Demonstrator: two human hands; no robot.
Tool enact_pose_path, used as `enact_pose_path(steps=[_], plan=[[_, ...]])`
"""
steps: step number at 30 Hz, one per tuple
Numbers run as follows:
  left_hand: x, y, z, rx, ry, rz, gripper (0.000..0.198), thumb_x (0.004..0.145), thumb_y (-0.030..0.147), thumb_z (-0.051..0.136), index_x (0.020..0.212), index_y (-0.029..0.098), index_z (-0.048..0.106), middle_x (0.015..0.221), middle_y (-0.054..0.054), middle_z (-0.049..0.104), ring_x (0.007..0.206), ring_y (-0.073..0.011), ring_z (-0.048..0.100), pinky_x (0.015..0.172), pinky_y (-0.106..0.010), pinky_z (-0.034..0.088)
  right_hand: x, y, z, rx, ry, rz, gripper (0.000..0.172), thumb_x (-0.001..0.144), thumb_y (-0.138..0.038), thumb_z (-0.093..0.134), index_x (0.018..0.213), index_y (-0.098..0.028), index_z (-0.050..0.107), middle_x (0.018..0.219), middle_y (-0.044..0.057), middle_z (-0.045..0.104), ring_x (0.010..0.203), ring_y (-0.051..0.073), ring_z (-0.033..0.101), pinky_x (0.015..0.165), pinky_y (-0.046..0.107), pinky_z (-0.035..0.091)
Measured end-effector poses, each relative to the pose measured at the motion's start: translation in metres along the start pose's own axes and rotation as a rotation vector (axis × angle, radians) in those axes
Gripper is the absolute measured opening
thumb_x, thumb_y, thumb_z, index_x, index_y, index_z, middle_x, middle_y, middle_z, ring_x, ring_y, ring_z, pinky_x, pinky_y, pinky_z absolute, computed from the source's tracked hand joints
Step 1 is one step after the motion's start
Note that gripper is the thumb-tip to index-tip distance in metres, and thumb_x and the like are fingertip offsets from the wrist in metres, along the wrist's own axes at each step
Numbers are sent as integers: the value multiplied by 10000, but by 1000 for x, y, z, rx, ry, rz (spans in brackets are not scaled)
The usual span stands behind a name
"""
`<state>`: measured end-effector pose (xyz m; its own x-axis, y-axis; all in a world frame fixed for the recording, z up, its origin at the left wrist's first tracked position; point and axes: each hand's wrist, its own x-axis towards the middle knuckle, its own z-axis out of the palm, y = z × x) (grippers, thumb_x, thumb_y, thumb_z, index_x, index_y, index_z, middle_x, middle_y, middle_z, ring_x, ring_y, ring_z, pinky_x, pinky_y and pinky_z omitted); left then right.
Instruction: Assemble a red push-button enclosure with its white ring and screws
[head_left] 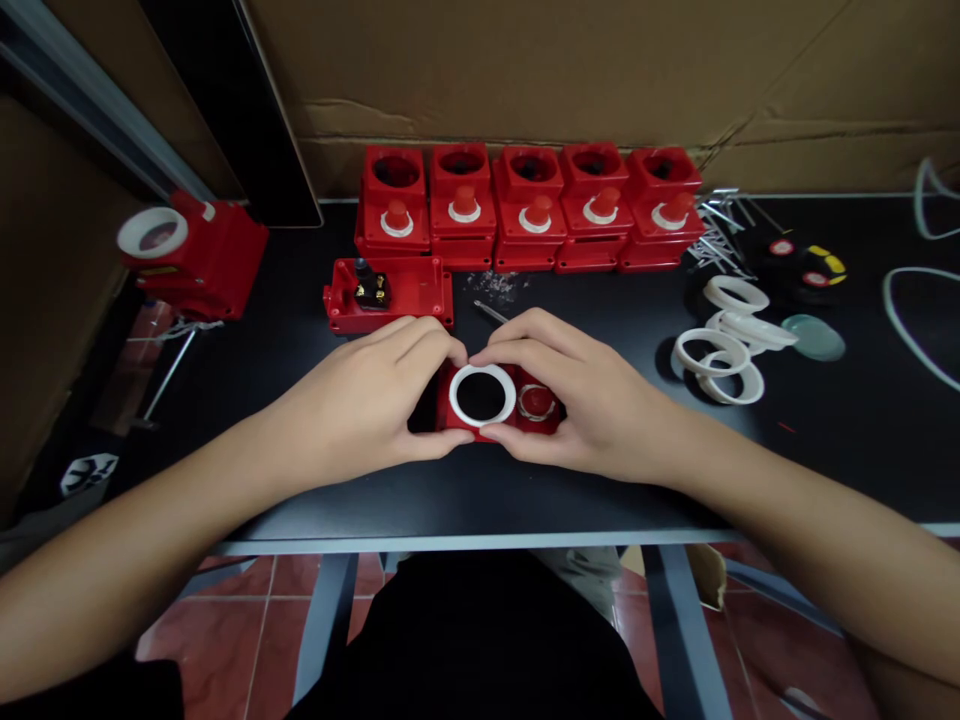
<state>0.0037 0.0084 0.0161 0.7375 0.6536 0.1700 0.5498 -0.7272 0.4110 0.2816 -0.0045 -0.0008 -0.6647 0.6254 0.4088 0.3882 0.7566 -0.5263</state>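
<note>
A white ring [456, 402] sits on the round opening of a red housing [536, 423], which lies on the black table near its front edge. Thumb and fingers of my left hand [375, 395] are bent round the ring's left side, their tips touching its top and bottom. From the right, my right hand [592, 400] pinches the same ring, its fingertips close to those of my left hand. Inside the ring the opening looks black. A red round part with a pale, ragged edge shows on the housing, between the ring and my right palm.
Several red housings [532, 215] stand along the cardboard wall. An open red box [412, 285] holds a black switch [371, 287]. White rings [711, 352], a clear disc [814, 338], bolts [720, 235] and black tape lie right. Another red housing [232, 260] stands left.
</note>
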Motion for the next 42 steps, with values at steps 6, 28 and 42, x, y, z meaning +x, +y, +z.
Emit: enact_pose_path(steps=[6,28,42], plan=[[-2,-2,1,-3,3,-1,459,990,457,899,1279,191,660,1278,-105,786,1165,-332,781,951,-434,611,0,1,-1,46,-17,-5,387,1024,-293,818,1363,-154,695,1303,155,716,1164,230,734,1018,376,656],[0,-1,0,3,0,-1,440,991,454,885,1268,202,654,1274,-108,790,1177,-336,778,968,-439,606,1,2,0,46,12,-31,407,1010,-278,825,1377,-152,701,1278,149,716,1122,226,738,977,380,660],[2,1,-4,-23,-46,-57,464,973,518,880,1253,228,651,1276,-107,785,1172,-347,772,959,-451,602,0,2,0,57,3,-15,395,1012,-303,818,1373,-224,680,1287,132,717,1130,245,739,968,423,669]])
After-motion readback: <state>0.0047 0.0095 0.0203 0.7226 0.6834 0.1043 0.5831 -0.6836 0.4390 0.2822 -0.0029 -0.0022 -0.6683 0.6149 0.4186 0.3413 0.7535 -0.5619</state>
